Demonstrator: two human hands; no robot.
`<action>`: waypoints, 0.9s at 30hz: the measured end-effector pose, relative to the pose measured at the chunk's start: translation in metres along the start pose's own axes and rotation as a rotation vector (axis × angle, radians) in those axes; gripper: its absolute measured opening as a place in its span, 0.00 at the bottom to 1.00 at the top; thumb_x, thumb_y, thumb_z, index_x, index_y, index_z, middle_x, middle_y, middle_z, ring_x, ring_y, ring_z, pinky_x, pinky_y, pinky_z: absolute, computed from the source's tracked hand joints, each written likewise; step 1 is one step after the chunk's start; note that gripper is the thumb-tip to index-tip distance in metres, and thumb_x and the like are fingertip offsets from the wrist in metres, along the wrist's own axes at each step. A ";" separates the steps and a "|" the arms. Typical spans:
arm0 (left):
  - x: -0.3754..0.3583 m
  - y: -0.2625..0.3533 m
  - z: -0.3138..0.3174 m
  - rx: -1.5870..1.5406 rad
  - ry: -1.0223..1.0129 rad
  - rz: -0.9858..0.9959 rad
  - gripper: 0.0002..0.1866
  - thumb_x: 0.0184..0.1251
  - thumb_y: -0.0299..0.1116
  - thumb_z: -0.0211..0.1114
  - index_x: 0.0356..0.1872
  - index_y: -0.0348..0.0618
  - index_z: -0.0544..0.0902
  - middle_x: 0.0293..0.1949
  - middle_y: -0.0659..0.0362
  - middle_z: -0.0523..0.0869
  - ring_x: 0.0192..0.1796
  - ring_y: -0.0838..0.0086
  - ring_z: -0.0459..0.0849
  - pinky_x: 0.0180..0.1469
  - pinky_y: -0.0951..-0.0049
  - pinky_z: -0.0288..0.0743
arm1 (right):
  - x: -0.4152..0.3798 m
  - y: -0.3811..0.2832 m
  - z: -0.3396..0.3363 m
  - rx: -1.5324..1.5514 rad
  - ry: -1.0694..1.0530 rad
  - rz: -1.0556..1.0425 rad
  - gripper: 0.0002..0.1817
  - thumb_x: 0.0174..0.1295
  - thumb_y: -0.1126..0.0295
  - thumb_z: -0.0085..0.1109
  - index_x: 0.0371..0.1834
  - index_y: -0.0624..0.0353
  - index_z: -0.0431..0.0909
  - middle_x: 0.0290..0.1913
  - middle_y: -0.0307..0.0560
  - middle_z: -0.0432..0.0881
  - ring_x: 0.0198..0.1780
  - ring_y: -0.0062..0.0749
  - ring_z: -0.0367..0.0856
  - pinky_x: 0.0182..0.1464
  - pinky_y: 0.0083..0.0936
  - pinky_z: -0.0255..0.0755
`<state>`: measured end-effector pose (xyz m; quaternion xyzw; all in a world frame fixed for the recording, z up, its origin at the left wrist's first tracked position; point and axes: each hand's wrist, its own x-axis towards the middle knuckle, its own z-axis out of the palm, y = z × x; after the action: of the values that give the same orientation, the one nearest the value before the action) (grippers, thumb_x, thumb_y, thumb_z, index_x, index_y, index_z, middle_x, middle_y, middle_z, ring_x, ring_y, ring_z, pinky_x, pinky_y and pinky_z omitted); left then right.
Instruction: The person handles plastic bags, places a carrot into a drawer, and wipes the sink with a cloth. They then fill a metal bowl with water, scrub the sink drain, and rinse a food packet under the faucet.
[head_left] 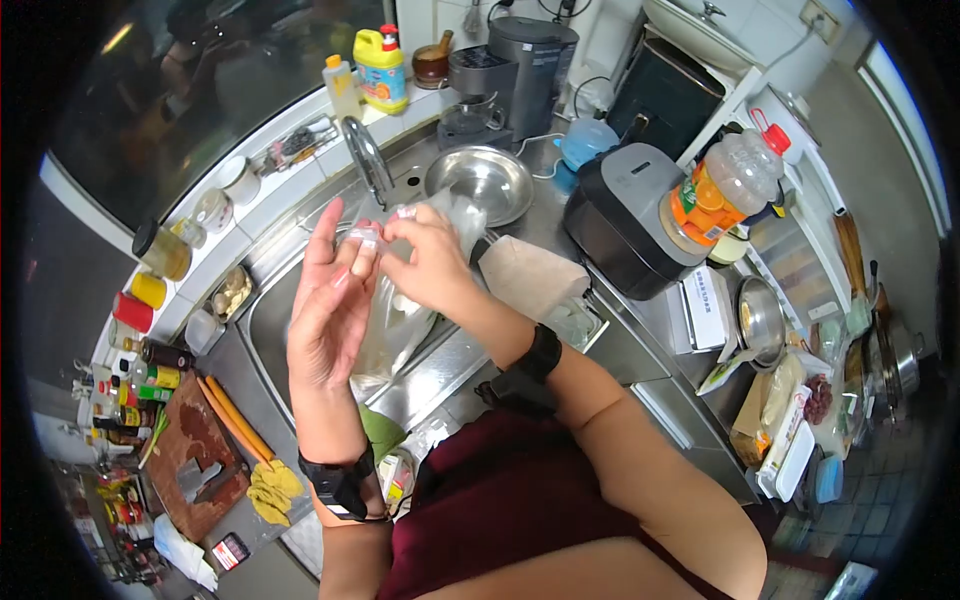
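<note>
My left hand (330, 320) is raised over the sink (268, 335), palm turned up and fingers stretched out. A small white wrap (364, 237), perhaps tape or a bandage, is around one of its fingertips. My right hand (432, 262) meets those fingers, with its thumb and fingertips pinched beside the wrap. What the pinch holds is too small to make out. White also shows on a right fingertip. Below and behind both hands lies a clear plastic bag (375, 365), partly hidden by them. The faucet (366, 160) curves down just beyond my fingertips.
A steel bowl (480, 185) sits behind the sink. To the right stand a dark rice cooker (625, 215) and a large plastic bottle (725, 190). At left are a cutting board (195, 450) with a cleaver (198, 480), carrots (235, 420), and a yellow cloth (273, 492).
</note>
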<state>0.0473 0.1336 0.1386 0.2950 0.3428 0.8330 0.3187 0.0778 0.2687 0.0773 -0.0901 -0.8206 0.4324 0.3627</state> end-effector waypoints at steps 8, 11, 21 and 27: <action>0.008 -0.006 0.021 -0.081 -0.071 -0.065 0.39 0.58 0.34 0.58 0.66 0.34 0.48 0.59 0.39 0.65 0.62 0.55 0.67 0.66 0.62 0.57 | 0.038 0.002 -0.063 -0.034 0.185 -0.222 0.04 0.46 0.75 0.58 0.26 0.58 0.78 0.41 0.46 0.75 0.46 0.36 0.72 0.39 0.24 0.68; 0.014 -0.008 0.011 -0.097 -0.089 -0.083 0.34 0.61 0.33 0.56 0.65 0.34 0.52 0.58 0.40 0.67 0.57 0.57 0.73 0.60 0.63 0.66 | 0.056 0.011 -0.091 0.054 0.256 -0.216 0.04 0.45 0.77 0.58 0.25 0.57 0.79 0.38 0.45 0.75 0.42 0.36 0.73 0.37 0.24 0.69; 0.043 -0.075 -0.047 -0.162 0.231 -0.258 0.19 0.63 0.28 0.54 0.54 0.35 0.68 0.50 0.46 0.76 0.47 0.64 0.80 0.49 0.69 0.76 | 0.112 0.040 -0.181 0.066 0.227 -0.254 0.04 0.49 0.81 0.50 0.26 0.62 0.75 0.39 0.43 0.78 0.48 0.26 0.72 0.53 0.22 0.62; 0.050 -0.122 -0.066 -0.195 0.315 -0.412 0.16 0.63 0.30 0.56 0.50 0.38 0.72 0.49 0.50 0.78 0.48 0.65 0.79 0.50 0.69 0.75 | 0.152 0.074 -0.219 -0.060 0.155 -0.336 0.06 0.47 0.83 0.46 0.20 0.60 0.73 0.39 0.46 0.80 0.49 0.31 0.74 0.55 0.24 0.62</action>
<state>0.0095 0.2135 0.0206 0.0537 0.3592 0.8153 0.4510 0.1034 0.5255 0.1782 0.0044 -0.8062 0.3328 0.4891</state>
